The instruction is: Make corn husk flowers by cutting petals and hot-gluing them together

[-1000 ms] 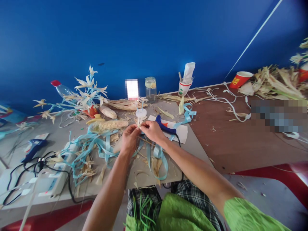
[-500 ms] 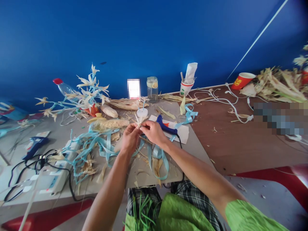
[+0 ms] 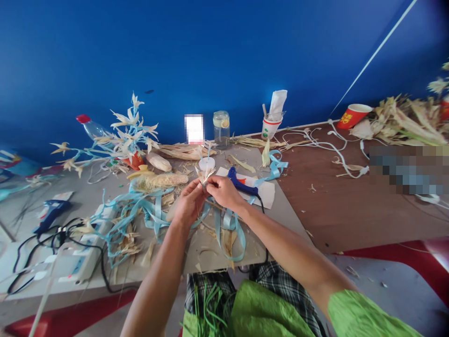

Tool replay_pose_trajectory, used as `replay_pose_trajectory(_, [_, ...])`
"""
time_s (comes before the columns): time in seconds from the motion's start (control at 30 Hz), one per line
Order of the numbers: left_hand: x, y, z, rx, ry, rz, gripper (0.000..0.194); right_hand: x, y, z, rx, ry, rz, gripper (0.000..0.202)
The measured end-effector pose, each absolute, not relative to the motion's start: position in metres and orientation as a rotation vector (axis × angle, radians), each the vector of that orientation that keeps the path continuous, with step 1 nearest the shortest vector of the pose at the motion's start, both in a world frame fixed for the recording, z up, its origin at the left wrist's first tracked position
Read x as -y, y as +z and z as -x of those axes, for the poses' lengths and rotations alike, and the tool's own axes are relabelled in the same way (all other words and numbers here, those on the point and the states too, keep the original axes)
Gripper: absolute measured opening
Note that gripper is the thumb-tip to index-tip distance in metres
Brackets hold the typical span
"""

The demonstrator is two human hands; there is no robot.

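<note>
Between my fingertips is a small corn husk flower point(image 3: 205, 174), its pale petals pointing up and away from me. My left hand point(image 3: 191, 199) pinches its base from the left. From the right, my right hand point(image 3: 224, 191) closes on the same base, and its fingers hide part of the stem. Just behind the flower stands a white lidded cup point(image 3: 206, 163). A blue glue gun point(image 3: 242, 183) lies on a white sheet point(image 3: 268, 194) to the right of my right hand. Light blue ribbon point(image 3: 231, 222) loops over the table below my hands.
A branch of husk flowers point(image 3: 135, 121), a bottle with a red cap point(image 3: 93, 126) and a second glue gun point(image 3: 52, 215) lie left. Black cords run to a power strip point(image 3: 87, 257). A clear jar point(image 3: 221, 133), a paper cup point(image 3: 271, 127) and a red cup point(image 3: 354, 116) line the wall.
The flower has turned a little in my fingers, and its petals show more spread. Both hands stay nearly in the same place.
</note>
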State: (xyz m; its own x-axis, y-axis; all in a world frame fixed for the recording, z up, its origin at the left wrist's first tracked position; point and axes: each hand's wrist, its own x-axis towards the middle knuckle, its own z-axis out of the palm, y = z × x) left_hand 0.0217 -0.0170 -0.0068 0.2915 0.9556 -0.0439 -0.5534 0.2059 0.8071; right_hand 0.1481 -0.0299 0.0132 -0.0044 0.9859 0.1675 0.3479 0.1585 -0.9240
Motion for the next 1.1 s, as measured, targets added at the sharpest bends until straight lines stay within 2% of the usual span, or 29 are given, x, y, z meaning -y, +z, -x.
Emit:
replay_pose_trajectory(0.1, [0.019, -0.007, -0.023, -0.696, 1.164, -0.792, 0.029, 0.029, 0.012, -0.149, 1.514, 0.904, 1.35, 0.018])
replay_pose_trajectory(0.7, [0.022, -0.009, -0.031, -0.733, 1.185, -0.759, 0.028, 0.028, 0.012, -0.147, 1.632, 0.576, 1.721, 0.019])
replay_pose_trajectory(0.87, [0.019, -0.012, -0.031, -0.737, 1.24, -0.755, 0.022, 0.03, 0.009, -0.146, 1.672, 0.566, 1.619, 0.018])
replay_pose_trajectory(1.1, [0.018, -0.01, -0.029, -0.71, 1.259, -0.683, 0.018, 0.033, -0.004, -0.139, 1.725, 0.366, 1.338, 0.015])
